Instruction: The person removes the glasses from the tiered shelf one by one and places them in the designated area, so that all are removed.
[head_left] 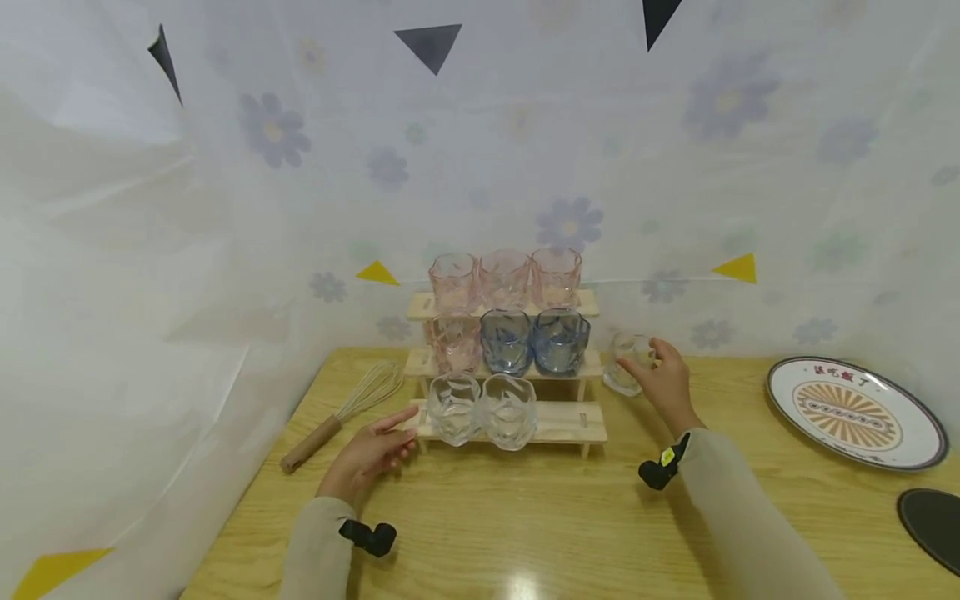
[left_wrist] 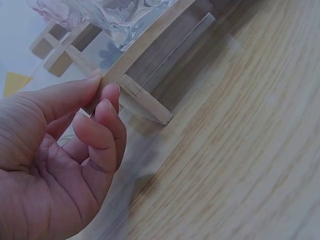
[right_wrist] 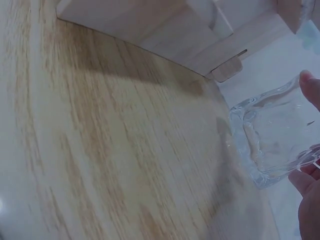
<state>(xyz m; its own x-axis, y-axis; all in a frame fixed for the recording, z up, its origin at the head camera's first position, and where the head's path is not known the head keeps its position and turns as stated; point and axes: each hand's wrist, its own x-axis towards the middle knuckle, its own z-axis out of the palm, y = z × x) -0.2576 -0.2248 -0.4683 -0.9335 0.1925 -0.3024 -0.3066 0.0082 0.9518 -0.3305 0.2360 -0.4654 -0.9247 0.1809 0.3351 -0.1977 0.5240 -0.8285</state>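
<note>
A: Who holds what at the worktop (head_left: 480,521)?

B: A person in pale sleeves grips a clear glass (right_wrist: 277,135) in the right hand (head_left: 667,383), thumb on one side and fingers on the other, parted by the glass's width. The glass is just beside the right end of a three-tier wooden rack (head_left: 566,421); whether its base touches the worktop, the views cannot tell.

A: And the left hand (head_left: 366,457)?

B: Thumb and forefinger pinch the left end of the rack's lowest shelf, the other fingers loosely curled.

A: What fills the tiers?

B: Three pink glasses (head_left: 505,283) line the top. One more pink glass (head_left: 454,346) stands at the left of the middle shelf, with two blue glasses (head_left: 507,346) to its right. Below, two clear glasses (head_left: 453,412) stand side by side at the left and centre.

A: The surroundings?

B: A whisk (head_left: 321,433) lies near the left hand; a decorated plate (head_left: 851,417) sits at far right, a dark round object (head_left: 936,525) nearer the camera. A flower-print sheet (head_left: 480,133) hangs behind.
</note>
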